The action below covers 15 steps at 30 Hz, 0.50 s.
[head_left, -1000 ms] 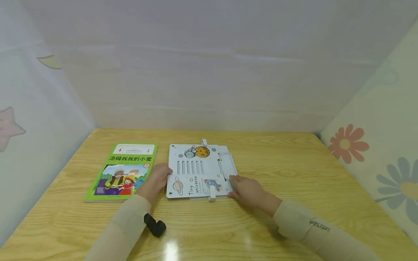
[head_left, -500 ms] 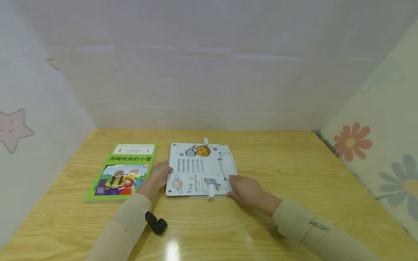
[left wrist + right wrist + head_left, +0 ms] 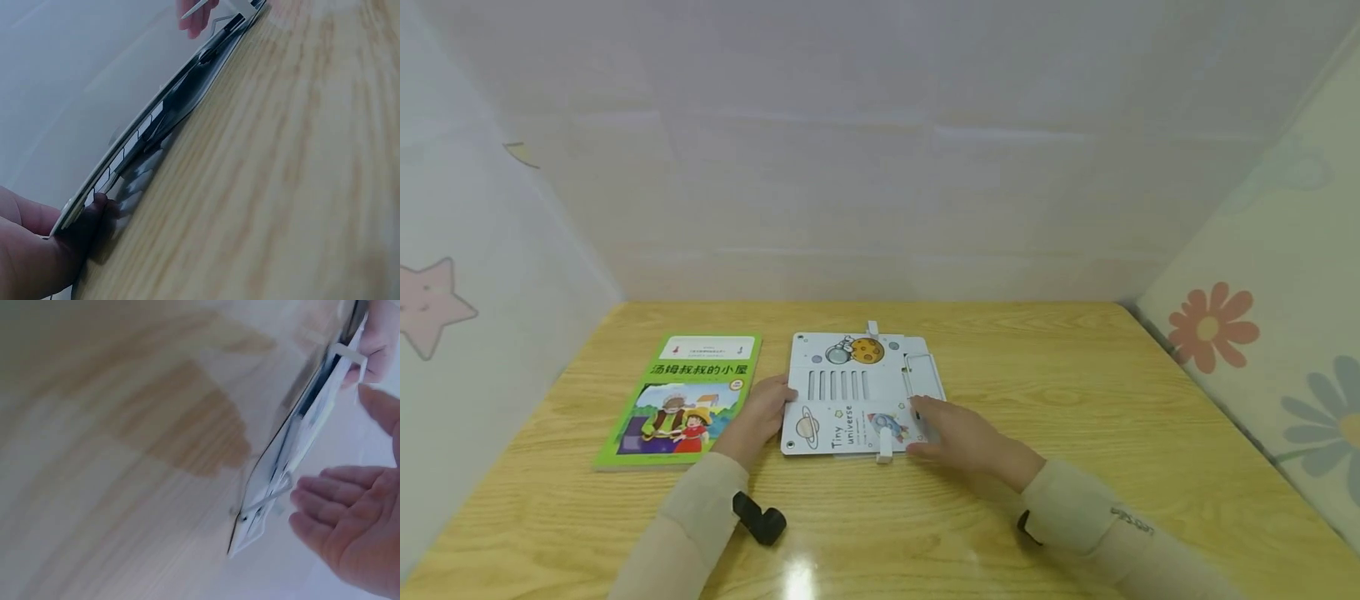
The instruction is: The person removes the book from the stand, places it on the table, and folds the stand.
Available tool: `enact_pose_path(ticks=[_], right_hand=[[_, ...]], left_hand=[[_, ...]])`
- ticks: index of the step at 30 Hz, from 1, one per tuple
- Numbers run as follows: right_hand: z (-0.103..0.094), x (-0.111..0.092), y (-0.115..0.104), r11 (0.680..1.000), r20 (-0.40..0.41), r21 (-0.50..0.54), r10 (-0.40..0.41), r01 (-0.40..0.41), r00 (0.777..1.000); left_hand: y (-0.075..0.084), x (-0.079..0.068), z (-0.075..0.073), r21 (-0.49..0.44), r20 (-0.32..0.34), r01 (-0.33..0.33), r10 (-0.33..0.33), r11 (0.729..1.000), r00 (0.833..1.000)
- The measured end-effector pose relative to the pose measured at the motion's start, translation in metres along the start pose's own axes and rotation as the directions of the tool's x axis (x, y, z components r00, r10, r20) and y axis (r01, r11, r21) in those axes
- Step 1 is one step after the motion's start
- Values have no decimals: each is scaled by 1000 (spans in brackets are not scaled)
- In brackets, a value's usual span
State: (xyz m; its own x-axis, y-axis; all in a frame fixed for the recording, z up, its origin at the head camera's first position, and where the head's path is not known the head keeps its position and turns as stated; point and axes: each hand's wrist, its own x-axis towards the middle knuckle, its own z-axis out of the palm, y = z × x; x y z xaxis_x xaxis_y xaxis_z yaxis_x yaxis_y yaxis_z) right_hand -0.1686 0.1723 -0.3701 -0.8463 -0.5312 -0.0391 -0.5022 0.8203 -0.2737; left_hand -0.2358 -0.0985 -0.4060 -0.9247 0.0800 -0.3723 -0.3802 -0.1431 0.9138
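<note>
A white book stand (image 3: 887, 387) with "Tiny universe", planet and rocket prints lies folded flat on the table. Slots run across its panel, a wire prop (image 3: 934, 373) is at its right end, and a white page clip (image 3: 884, 447) sits on its front edge. My left hand (image 3: 766, 410) pinches the left edge; in the left wrist view the thumb and a finger (image 3: 97, 209) are on opposite sides of the panel. Over the front right corner is my right hand (image 3: 964, 435). In the right wrist view its fingers (image 3: 322, 500) are straight, close to the stand's wire.
A green picture book (image 3: 681, 417) lies left of the stand, partly behind my left forearm. A second page clip (image 3: 872, 328) is on the stand's far edge. The wooden table (image 3: 1075, 383) is bordered by a pale backdrop (image 3: 887, 167). A black camera mount (image 3: 760, 518) juts from my left sleeve.
My right hand has released the stand's right edge and shifted slightly left over its front corner, fingers now straightened. The left hand keeps its pinch, and the stand stays practically in place.
</note>
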Motion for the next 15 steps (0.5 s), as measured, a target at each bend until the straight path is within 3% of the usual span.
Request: enact_pose_path(ticks=[4, 10, 15], right_hand=[[1, 7, -9, 995, 36, 80, -62, 59, 997], [5, 16, -23, 997, 88, 39, -72, 68, 994], [6, 19, -26, 997, 77, 22, -69, 68, 995]], left_hand=[[0, 0, 0, -17, -3, -4, 4, 1000, 1000], [0, -1, 0, -32, -7, 7, -7, 999, 1000], [0, 0, 0, -41, -14, 4, -5, 999, 1000]])
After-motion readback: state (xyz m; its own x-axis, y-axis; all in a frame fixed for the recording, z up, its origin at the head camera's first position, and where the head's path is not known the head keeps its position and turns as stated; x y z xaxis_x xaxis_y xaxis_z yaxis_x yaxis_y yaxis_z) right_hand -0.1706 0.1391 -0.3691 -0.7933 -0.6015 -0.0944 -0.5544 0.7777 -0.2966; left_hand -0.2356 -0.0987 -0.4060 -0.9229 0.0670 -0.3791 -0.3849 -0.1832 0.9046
